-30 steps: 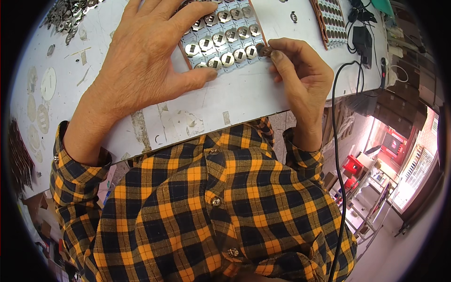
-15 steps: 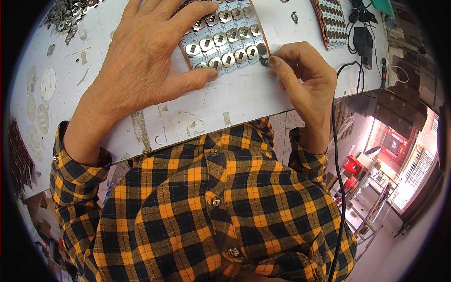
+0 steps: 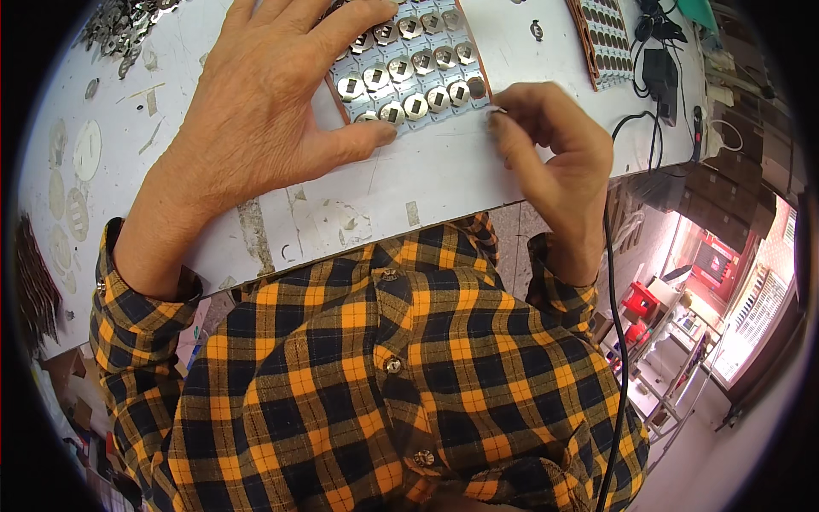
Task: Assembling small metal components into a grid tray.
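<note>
My left hand (image 3: 264,111) lies spread over a light-blue circuit-board panel (image 3: 478,53). Its thumb rests at the panel's near edge, and part of the panel is under the fingers or beyond the top of the view. Rows of round silver metal clips (image 3: 415,107), each with a square hole, sit on the panel. At its near right corner is a bare dark round spot (image 3: 477,88). Just right of that corner, my right hand (image 3: 554,145) pinches a small metal piece (image 3: 497,110) between thumb and fingers; the piece is blurred and mostly hidden.
A heap of loose metal parts (image 3: 128,26) lies at the far left of the white table (image 3: 444,171). Another panel (image 3: 607,43) stands at the far right, beside black cables and an adapter (image 3: 659,77). One loose clip (image 3: 536,31) lies between the panels.
My right hand has drawn slightly right, away from the panel's near corner, with the small piece at its fingertips. More of the dark round spot shows. My left hand stays put.
</note>
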Demonstrator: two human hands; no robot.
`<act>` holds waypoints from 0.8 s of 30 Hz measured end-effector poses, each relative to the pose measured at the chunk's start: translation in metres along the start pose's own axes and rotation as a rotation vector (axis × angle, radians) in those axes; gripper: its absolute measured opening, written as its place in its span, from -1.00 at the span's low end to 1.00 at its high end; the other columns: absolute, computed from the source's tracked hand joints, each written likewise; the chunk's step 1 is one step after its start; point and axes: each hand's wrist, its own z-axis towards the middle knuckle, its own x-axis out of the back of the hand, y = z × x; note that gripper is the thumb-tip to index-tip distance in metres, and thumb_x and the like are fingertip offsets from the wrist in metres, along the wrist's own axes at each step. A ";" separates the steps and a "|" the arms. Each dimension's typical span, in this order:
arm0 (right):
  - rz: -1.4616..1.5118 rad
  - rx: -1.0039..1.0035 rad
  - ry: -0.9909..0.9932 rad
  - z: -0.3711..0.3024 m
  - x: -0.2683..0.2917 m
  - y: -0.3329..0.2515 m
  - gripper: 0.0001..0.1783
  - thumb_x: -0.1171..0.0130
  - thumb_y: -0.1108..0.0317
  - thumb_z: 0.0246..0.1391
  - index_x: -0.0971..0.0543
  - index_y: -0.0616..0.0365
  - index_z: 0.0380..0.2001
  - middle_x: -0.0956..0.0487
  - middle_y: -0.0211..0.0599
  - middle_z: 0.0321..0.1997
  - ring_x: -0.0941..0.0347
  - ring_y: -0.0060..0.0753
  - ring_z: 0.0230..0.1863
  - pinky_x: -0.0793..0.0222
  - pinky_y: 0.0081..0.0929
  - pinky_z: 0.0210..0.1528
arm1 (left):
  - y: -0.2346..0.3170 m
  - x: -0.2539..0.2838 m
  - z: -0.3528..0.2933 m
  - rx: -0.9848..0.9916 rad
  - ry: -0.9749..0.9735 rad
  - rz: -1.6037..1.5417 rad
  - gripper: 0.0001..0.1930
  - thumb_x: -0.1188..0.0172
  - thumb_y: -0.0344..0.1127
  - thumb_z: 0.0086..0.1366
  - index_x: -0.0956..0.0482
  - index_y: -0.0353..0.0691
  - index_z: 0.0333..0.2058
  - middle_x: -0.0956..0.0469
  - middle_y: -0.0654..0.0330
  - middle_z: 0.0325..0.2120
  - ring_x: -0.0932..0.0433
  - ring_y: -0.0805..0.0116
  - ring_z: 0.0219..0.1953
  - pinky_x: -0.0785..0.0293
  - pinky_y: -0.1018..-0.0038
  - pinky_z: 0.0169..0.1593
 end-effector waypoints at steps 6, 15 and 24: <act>0.348 -0.085 0.122 0.012 -0.008 0.009 -0.88 -0.29 0.54 0.24 -0.70 0.30 -0.17 -0.66 -0.44 -0.42 -0.49 -0.76 -0.48 -0.34 -0.77 -0.51 | -0.002 -0.004 0.000 -0.025 0.028 0.002 -0.09 -0.40 0.27 0.12 -0.39 -0.24 0.28 -0.24 -0.27 0.31 -0.12 -0.39 0.42 0.00 -0.33 0.42; 0.291 -0.022 0.085 0.014 -0.009 0.018 -0.81 -0.32 0.54 0.23 -0.68 0.35 -0.10 -0.70 -0.38 -0.34 -0.44 -0.79 -0.51 -0.26 -0.81 -0.53 | -0.006 -0.013 -0.003 -0.060 0.057 0.088 -0.10 -0.39 0.26 0.13 -0.39 -0.25 0.28 -0.23 -0.27 0.32 -0.12 -0.38 0.42 -0.01 -0.33 0.41; 0.217 0.030 0.070 0.016 -0.013 0.014 -0.83 -0.32 0.55 0.23 -0.67 0.35 -0.11 -0.70 -0.41 -0.31 -0.53 -0.76 -0.36 -0.36 -0.79 -0.36 | -0.022 -0.050 0.010 -0.370 0.444 -0.194 -0.11 -0.41 0.25 0.11 -0.40 -0.26 0.26 -0.25 -0.27 0.31 -0.14 -0.37 0.41 -0.02 -0.32 0.40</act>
